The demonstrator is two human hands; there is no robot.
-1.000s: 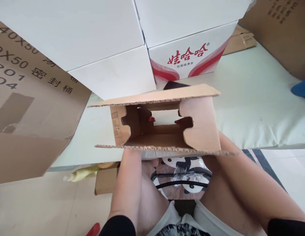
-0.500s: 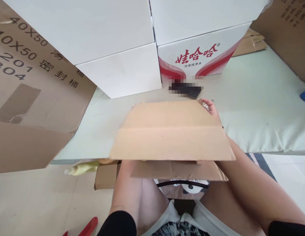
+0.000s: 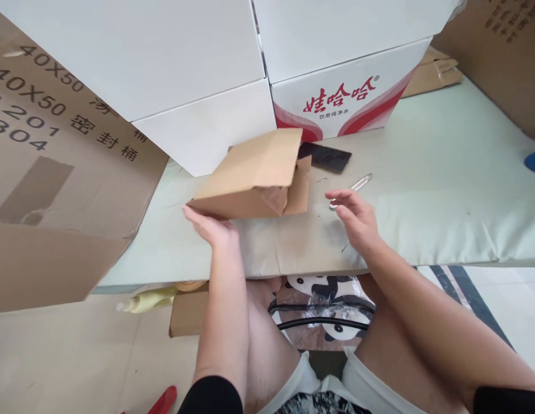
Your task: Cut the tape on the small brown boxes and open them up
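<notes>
Head view: the small cardboard box [image 3: 250, 164] is at the centre of the frame, above or on the pale green tabletop [image 3: 444, 172], tilted, with its flaps [image 3: 298, 185] projecting loose at the right end. Contact between its underside and the tabletop cannot be confirmed. The left hand [image 3: 213, 226] has hold of the box at its lower left corner; the fingers are partly hidden beneath it, so their exact closure cannot be read. The right hand [image 3: 358, 224] is half curled at right of centre, thumb and forefinger parted around the near end of a slim silver tool [image 3: 363, 181]; whether it grips the tool cannot be told. A black phone [image 3: 330, 158] lies between the box and the printed white carton [image 3: 340, 103].

Handling, by judgement: the box should be light, stiff along its folded edges and flexible at the flaps. Bare cardboard should give good friction; broad panels may dent under hard pressure. Take hold at the solid left end or across opposite long edges; avoid lifting by the flaps. The tool appears smooth and may roll or slip; hold it mid-shaft.
</notes>
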